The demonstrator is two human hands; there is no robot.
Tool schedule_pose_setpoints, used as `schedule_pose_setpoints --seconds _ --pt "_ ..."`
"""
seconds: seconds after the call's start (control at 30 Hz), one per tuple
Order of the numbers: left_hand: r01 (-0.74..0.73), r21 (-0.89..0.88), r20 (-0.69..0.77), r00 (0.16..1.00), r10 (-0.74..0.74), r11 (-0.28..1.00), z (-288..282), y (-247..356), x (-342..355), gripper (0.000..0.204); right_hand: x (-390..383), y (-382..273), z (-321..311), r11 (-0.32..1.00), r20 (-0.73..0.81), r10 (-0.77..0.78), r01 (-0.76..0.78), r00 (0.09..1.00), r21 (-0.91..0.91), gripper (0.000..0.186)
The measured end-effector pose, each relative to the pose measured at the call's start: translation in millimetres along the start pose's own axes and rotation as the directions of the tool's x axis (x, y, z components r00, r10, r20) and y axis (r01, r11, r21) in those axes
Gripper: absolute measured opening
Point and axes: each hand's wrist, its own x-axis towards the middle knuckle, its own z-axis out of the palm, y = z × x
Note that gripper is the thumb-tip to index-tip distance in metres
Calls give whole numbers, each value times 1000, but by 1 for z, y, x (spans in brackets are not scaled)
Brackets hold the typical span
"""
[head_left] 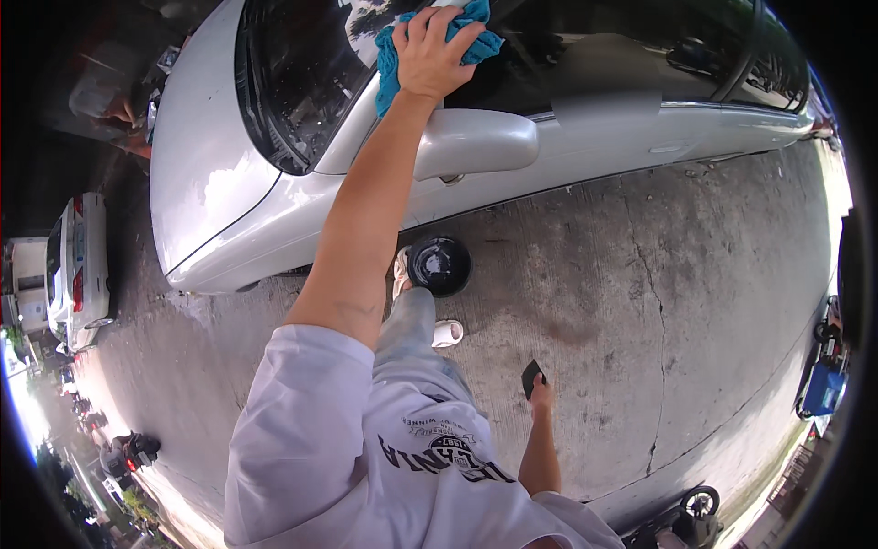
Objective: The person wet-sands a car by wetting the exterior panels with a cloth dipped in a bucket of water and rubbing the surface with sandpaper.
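Your white T-shirt (297,430) filled the lower foreground, nearest the camera. Beyond it, your left hand (432,57) had its fingers parted and bent over a bunched teal cloth (388,71), gripping it against the silver car (206,119) at the pillar between the windshield (297,87) and the side window (594,64), above the side mirror (485,144). Lower down, well clear of the bodywork, your right hand (541,396) was closed on a dark flat pad (530,376).

By all appearances, your wiping was partway along. Pale specks showed on the windshield, though you couldn't tell dirt from reflection there; the hood and door looked glossy, but nothing proved which panels you had finished. With the cloth on the pillar, that spot at least was not yet done.

Below the mirror, a black bucket (461,278) stood on the ground just beside your light sandals (447,333). You stood on stained grey concrete (585,265), with a long crack (659,311) running across it to your right. Farther out you had a white car (89,261) parked to the left and a motorbike (700,511) at the lower right, both bent by the lens.
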Motion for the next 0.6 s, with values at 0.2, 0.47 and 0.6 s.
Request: schedule_pose_setpoints --seconds 0.2,0.47,0.6 --pt "-7 132 1 1000 7 991 3 -17 -13 54 -56 30 -5 922 6 283 -274 959 275 56" --pt "-2 172 86 996 -13 985 -4 -12 -11 54 -97 106 2 804 -4 486 -445 874 394 56" --pt "30 210 126 990 -58 977 -4 -1 -5 51 -97 130 10 753 54 515 -482 855 448 55"
